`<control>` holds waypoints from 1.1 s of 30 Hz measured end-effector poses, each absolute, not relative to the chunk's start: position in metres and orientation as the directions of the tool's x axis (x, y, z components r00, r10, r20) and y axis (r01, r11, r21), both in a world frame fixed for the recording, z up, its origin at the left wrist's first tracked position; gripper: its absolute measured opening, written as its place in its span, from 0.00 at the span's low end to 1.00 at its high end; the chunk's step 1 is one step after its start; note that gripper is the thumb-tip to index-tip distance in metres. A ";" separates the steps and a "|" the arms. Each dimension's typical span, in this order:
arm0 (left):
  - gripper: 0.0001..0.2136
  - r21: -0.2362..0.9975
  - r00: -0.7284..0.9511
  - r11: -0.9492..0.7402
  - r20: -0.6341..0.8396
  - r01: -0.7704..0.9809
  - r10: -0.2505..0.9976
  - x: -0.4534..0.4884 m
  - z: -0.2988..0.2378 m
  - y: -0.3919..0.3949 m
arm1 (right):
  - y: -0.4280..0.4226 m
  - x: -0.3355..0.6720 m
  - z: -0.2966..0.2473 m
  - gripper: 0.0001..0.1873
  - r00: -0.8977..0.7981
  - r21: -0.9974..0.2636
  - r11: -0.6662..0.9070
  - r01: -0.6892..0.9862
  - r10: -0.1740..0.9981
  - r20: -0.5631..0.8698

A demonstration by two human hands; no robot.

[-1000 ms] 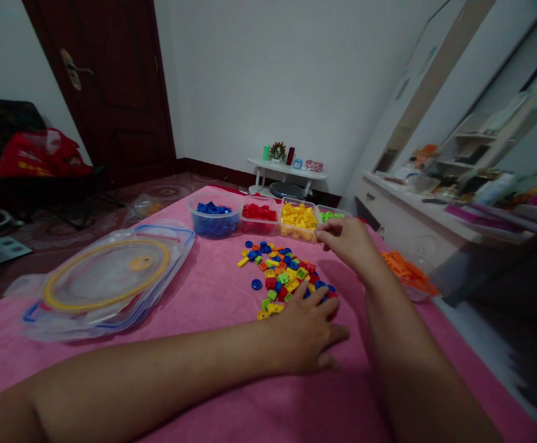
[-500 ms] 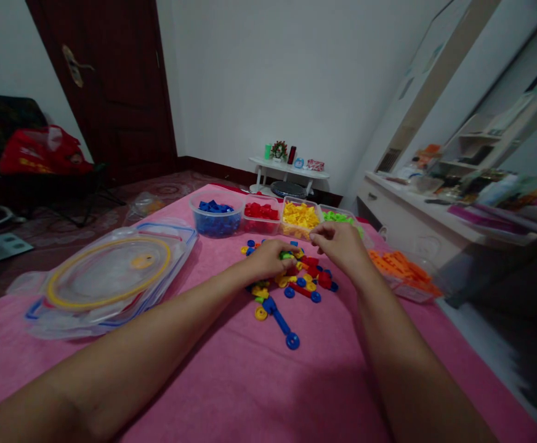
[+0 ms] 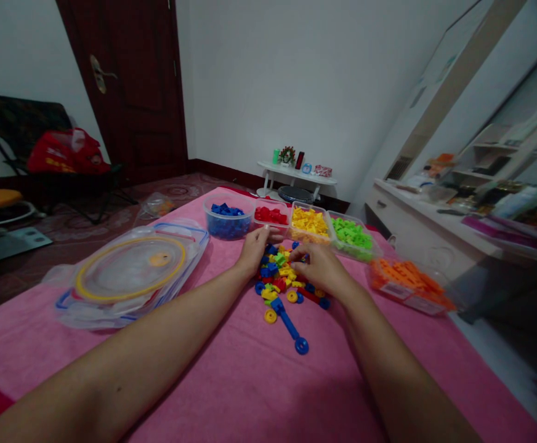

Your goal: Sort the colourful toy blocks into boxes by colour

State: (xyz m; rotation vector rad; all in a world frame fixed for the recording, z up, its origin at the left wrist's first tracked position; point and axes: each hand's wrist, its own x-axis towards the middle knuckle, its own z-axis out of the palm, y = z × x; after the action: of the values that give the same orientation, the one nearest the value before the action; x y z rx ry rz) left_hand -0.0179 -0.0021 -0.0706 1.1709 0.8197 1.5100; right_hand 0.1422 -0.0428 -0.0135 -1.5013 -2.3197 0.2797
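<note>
A heap of small coloured plastic pieces (image 3: 280,275) lies on the pink cloth (image 3: 250,381). My left hand (image 3: 254,248) rests against the heap's left side, fingers extended and together. On the right side of the heap my right hand (image 3: 318,266) has its fingers curled onto the pieces; what they pinch is hidden. A blue rod with round ends (image 3: 290,325) and a yellow ring (image 3: 270,316) lie just in front of the heap.
Behind the heap stand tubs of blue (image 3: 228,219), red (image 3: 271,216), yellow (image 3: 310,223) and green pieces (image 3: 351,234); an orange-filled tub (image 3: 407,283) is at right. Stacked clear lids (image 3: 130,274) lie at left. A white dresser (image 3: 435,215) borders the right.
My left hand moved from the near side of the heap to its far left side. The right hand came back from the yellow tub onto the heap. The pieces are bunched closer together.
</note>
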 end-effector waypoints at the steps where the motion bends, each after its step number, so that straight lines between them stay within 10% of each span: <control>1: 0.20 0.908 -0.039 -0.267 0.269 -0.324 0.962 -0.019 -0.071 -0.001 | -0.044 0.140 -0.013 0.10 -0.407 -0.362 0.444 0.820 0.896 0.176; 8: 0.21 0.879 -0.181 -0.467 0.446 -0.095 0.877 -0.022 -0.075 0.002 | -0.068 0.116 -0.012 0.12 -0.647 -0.447 0.555 0.702 0.759 -0.074; 19: 0.23 0.909 -0.283 -0.408 0.371 -0.082 0.884 -0.031 -0.088 0.018 | -0.066 0.134 0.006 0.07 -0.369 -0.014 0.373 0.928 0.911 -0.186; 23: 0.21 0.917 -0.298 -0.382 0.336 -0.111 0.894 -0.032 -0.090 0.021 | -0.064 0.144 0.017 0.11 -0.219 0.101 0.232 0.968 0.968 -0.119; 28: 0.21 0.924 -0.279 -0.365 0.324 -0.111 0.904 -0.032 -0.086 0.017 | -0.071 0.117 0.005 0.07 -0.343 -0.045 0.341 0.939 0.938 -0.048; 33: 0.22 0.932 -0.266 -0.351 0.315 -0.096 0.911 -0.032 -0.084 0.014 | -0.075 0.097 -0.018 0.25 -0.396 -0.038 0.400 0.916 0.915 0.078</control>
State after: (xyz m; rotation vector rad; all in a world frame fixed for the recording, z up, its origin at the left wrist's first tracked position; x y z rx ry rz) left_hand -0.0321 0.0143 -0.0844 1.2168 1.0971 1.7152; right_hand 0.0973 -0.0750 -0.0176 -1.6751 -2.5556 -0.0166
